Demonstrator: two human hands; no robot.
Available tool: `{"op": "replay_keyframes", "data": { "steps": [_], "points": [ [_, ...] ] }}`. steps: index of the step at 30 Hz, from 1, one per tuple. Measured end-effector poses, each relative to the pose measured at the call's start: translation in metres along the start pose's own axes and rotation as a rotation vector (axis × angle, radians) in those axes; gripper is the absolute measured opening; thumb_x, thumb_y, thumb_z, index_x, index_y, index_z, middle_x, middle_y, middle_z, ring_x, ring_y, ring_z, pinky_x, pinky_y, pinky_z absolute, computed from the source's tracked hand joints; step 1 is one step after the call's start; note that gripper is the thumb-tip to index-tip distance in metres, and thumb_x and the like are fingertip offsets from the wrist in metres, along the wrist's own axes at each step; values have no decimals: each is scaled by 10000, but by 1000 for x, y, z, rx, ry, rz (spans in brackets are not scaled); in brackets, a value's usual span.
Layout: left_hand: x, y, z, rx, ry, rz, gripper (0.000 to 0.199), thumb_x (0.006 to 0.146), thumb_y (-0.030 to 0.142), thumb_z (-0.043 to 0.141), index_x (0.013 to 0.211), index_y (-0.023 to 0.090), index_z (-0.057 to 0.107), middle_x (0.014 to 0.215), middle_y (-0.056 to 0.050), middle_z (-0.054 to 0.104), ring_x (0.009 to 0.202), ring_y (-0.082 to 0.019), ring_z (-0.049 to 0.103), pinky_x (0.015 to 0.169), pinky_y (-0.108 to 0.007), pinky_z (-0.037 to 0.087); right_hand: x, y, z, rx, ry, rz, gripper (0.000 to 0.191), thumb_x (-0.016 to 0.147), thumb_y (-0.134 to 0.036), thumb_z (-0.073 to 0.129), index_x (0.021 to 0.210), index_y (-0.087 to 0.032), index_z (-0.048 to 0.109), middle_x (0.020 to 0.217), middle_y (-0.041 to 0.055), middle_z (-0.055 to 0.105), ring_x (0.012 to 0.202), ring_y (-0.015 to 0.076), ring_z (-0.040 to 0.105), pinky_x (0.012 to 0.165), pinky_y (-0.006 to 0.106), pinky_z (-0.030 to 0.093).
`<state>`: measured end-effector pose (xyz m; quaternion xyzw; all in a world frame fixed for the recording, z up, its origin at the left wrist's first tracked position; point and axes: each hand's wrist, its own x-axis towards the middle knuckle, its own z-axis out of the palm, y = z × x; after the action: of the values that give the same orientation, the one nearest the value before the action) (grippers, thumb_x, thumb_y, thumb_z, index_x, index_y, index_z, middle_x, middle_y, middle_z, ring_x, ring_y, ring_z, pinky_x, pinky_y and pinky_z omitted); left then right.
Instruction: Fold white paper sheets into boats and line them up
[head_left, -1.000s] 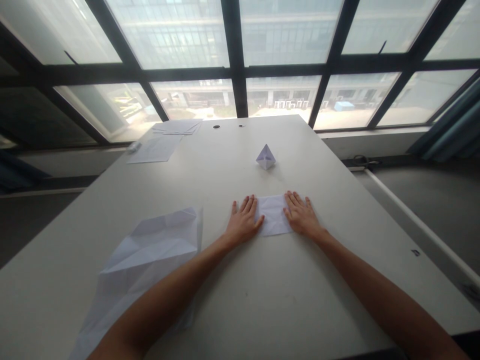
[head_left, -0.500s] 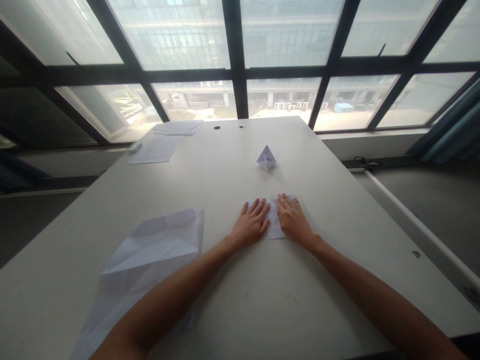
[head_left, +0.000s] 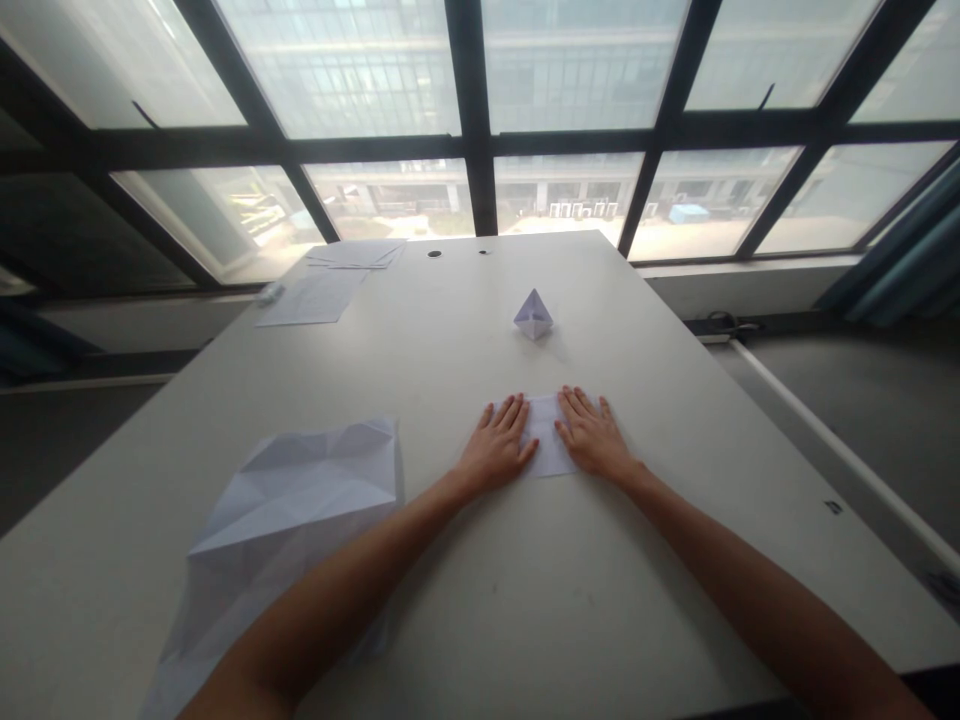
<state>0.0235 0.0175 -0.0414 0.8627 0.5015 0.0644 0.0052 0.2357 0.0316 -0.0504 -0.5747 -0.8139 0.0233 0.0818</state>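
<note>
The open left hand [head_left: 496,452] and right hand [head_left: 592,436] are resting flat on the folded paper [head_left: 546,436] between them, its long axis running crosswise, about equally near both.

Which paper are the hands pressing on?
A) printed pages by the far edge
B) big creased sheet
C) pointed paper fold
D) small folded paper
D: the folded paper lies between the left hand and right hand, both flat on it.
</note>
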Motion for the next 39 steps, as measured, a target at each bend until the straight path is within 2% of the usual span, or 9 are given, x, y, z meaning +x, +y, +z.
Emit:
{"op": "replay_keyframes", "data": {
  "steps": [5, 10, 13, 17, 21, 28, 34, 36, 39],
  "points": [
    [-1, 0, 0, 1, 0, -24, 703, 985, 548, 266, 1542, 120, 229, 1619, -131, 199, 1506, -253, 152, 1207, -508, 151, 2, 13, 0, 12, 49, 113, 609, 986, -380, 303, 1514, -77, 306, 1594, 156, 273, 1482, 264, 221, 1189, 523, 168],
    [-1, 0, -2, -7, 0, -27, 702, 983, 552, 265, 1543, 131, 233, 1620, -122, 204, 1505, -248, 157, 1210, -500, 157, 9, 26, 3, 167, 227, 221, 583, 950, -376, 383, 1455, -86, 407, 1488, 183, 454, 1414, 294, 352, 1151, 494, 264],
    [-1, 0, -3, -12, 0, -25, 683, 982, 549, 277, 1544, 161, 243, 1623, -107, 202, 1504, -249, 163, 1208, -498, 165, 12, 31, 1, 362, 349, 233, 520, 909, -358, 434, 1351, -98, 518, 1286, 179, 623, 1231, 287, 542, 1088, 466, 368],
    [-2, 0, -4, -15, 0, -23, 667, 984, 546, 282, 1542, 182, 252, 1626, -97, 196, 1504, -251, 165, 1207, -502, 163, 11, 29, -8, 631, 451, 249, 505, 859, -355, 492, 1305, -122, 538, 1158, 162, 667, 930, 250, 655, 876, 411, 523],
    [-2, 0, -4, -18, -2, -27, 668, 984, 543, 285, 1540, 175, 255, 1625, -101, 199, 1503, -251, 168, 1207, -507, 159, 8, 27, -14, 744, 402, 330, 575, 811, -371, 564, 1331, -130, 513, 1116, 148, 676, 646, 174, 626, 699, 355, 543],
    [-1, 0, -7, -53, 8, -35, 655, 979, 520, 320, 1533, 173, 273, 1620, -95, 221, 1503, -246, 170, 1213, -493, 162, 9, 35, -10, 889, 250, 287, 617, 766, -317, 602, 1341, -117, 502, 736, 25, 688, 579, 153, 587, 543, 248, 447],
    [0, -5, -8, -82, 20, -67, 604, 961, 457, 401, 1490, 168, 362, 1597, -101, 288, 1493, -252, 205, 1220, -491, 141, 11, 39, -20, 1020, 344, 337, 621, 743, -369, 677, 1293, -111, 554, 602, -24, 612, 500, 124, 498, 478, 224, 373],
    [0, -5, -7, -90, 9, -56, 608, 959, 469, 411, 1489, 176, 368, 1598, -103, 285, 1492, -260, 207, 1215, -501, 148, 12, 37, -25, 1184, 374, 373, 588, 789, -479, 650, 1258, -131, 585, 597, -25, 600, 487, 120, 486, 472, 229, 376],
    [1, -4, -6, -113, 11, -52, 606, 964, 477, 407, 1492, 181, 368, 1600, -102, 278, 1493, -266, 204, 1212, -519, 137, 12, 33, -29, 1560, 309, 372, 567, 877, -618, 480, 1204, -178, 622, 777, 39, 685, 600, 152, 592, 543, 266, 462]
  ]
}}
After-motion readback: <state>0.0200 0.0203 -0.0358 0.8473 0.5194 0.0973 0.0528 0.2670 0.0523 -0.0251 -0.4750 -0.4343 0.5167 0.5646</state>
